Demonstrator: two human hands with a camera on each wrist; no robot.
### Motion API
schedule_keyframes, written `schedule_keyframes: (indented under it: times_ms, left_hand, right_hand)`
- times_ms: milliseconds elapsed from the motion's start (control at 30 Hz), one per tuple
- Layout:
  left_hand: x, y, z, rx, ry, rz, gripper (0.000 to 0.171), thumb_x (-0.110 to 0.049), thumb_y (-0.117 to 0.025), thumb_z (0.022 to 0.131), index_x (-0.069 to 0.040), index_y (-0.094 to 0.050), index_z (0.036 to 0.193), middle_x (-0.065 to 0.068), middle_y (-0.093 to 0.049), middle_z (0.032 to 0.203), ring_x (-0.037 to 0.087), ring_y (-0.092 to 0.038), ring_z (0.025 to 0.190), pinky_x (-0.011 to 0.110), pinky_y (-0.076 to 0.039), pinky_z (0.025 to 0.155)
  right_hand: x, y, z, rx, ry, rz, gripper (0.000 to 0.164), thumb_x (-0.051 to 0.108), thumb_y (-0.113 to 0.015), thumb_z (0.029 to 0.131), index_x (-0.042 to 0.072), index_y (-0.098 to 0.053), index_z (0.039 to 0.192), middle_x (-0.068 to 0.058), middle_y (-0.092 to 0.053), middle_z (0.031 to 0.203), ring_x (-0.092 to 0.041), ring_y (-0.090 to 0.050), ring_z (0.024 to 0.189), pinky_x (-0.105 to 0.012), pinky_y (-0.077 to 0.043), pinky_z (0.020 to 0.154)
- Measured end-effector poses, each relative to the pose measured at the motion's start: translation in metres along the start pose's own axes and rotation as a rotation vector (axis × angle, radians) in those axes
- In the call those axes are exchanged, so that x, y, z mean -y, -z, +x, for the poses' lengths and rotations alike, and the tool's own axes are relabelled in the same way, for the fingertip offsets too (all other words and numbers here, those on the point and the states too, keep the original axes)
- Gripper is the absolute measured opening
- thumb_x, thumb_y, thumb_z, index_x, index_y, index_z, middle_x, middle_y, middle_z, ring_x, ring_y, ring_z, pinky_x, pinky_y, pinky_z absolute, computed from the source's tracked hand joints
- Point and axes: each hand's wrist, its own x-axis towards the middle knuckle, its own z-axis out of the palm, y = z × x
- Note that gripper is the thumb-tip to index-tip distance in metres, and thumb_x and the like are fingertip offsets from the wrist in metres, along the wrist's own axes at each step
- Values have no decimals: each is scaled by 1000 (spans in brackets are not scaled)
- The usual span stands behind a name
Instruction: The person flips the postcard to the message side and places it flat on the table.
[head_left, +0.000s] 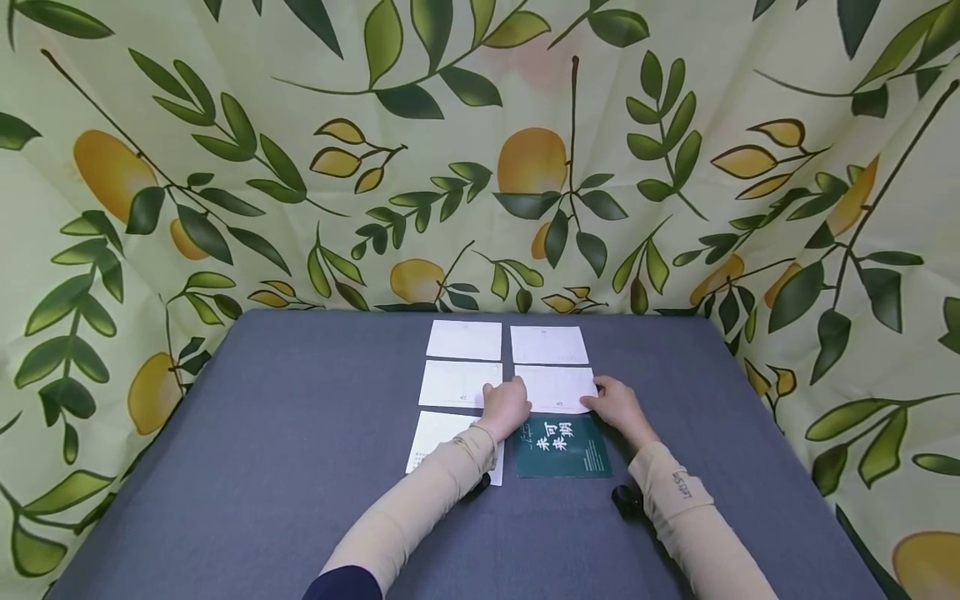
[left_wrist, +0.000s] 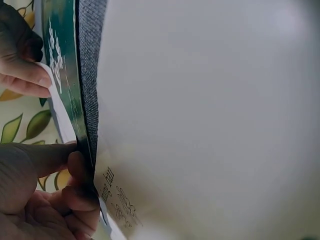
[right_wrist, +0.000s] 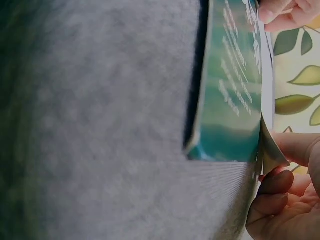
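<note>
Held card: white rectangular paper card with small print [head_left: 553,383], just right of centre in the head view, in the right column, middle row; gripped at both sides.
Left hand [head_left: 506,408]: at the lower left corner of the held card, fingers pinching its edge; at lower left in the left wrist view.
Right hand [head_left: 619,408]: at the lower right corner of the held card, thumb and fingers pinching it; in the right wrist view, at lower right, with the corner bent in the grasp.
Green card: dark green rectangular card with white lettering [head_left: 566,454], directly below the held card in the head view, flat, between the two forearms.
Top row: white rectangular card at left [head_left: 465,340] and matching white card at right [head_left: 550,344], side by side with a narrow gap.
Left column, below: white middle card [head_left: 453,383], then white bottom card with dark print [head_left: 438,429], partly hidden by the left forearm.
Sleeves: beige fabric, dark lettering on the right one [head_left: 686,500]; black rounded object [head_left: 627,502] just beside.
Bench: grey-blue cloth surface [head_left: 300,433], across the lower half.
Backdrop: pale fabric with green leaves and orange fruit [head_left: 450,200], across the upper half.
</note>
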Motion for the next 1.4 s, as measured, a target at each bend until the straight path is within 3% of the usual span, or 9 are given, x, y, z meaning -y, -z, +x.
schedule_keyframes:
  times_ms: [133,333,433,633,800,933,1067,1200,1400]
  left_hand:
    - [-1,-2,-1,-13,-9,31,22,-17,-65,83,3,-61,92,13,-68,72,22,-63,66,33,-31,67]
    - [-2,-3,-1,-44,-56,57,7,-8,-64,80,-4,-63,75,7,-65,62,16,-54,54,29,-24,62]
    - [-2,-3,0,-49,-77,56,9,-6,-62,80,-5,-63,72,6,-64,60,14,-51,52,28,-21,61]
    - [2,-3,1,-21,-80,56,11,-12,-63,82,-6,-64,73,4,-63,59,13,-50,51,29,-23,63]
    - [3,3,-1,-1,-85,21,20,-21,-61,86,-8,-65,71,2,-59,56,12,-45,50,31,-25,67]
    - [5,11,-3,-21,-91,2,22,-26,-60,87,-7,-69,81,4,-66,64,15,-54,57,32,-26,67]
    - [7,24,-9,-49,-111,-21,26,-27,-61,87,-4,-71,94,7,-71,74,21,-63,69,32,-27,67]
    - [14,36,-16,-70,-124,-41,28,-27,-61,87,-3,-69,98,7,-69,73,22,-61,69,33,-27,67]
    - [30,50,-31,-86,-80,-36,37,-33,-62,86,-6,-65,112,7,-66,85,21,-55,76,34,-28,69]
  right_hand:
    - [0,-3,0,-5,-1,-20,54,17,-62,87,-10,-45,130,-20,-60,92,-23,-51,76,-32,-41,67]
    - [8,-9,-2,-10,0,-6,49,9,-57,87,-7,-42,131,-21,-60,92,-23,-52,73,-30,-41,62]
    - [12,-10,-3,-27,1,-3,50,7,-55,87,-7,-40,133,-23,-59,95,-24,-52,75,-30,-42,64]
    - [9,-9,-5,-13,-44,43,54,11,-56,89,-6,-36,135,-16,-55,83,-22,-51,74,-29,-40,64]
    - [6,-9,-6,-21,-40,75,58,17,-57,89,-5,-34,137,-20,-58,95,-23,-53,79,-31,-43,68]
    - [6,-8,-7,-31,-22,86,56,24,-56,90,-1,-37,136,-19,-57,100,-24,-52,84,-32,-42,71]
    - [11,-6,-13,-46,13,135,50,26,-57,91,1,-44,132,-14,-50,89,-23,-48,79,-30,-38,65]
    - [20,-7,-22,-28,27,233,45,28,-58,90,3,-49,128,-10,-52,81,-20,-49,71,-26,-38,60]
    - [31,-16,-37,11,93,360,41,21,-60,90,0,-52,124,-15,-61,84,-18,-56,68,-25,-44,60]
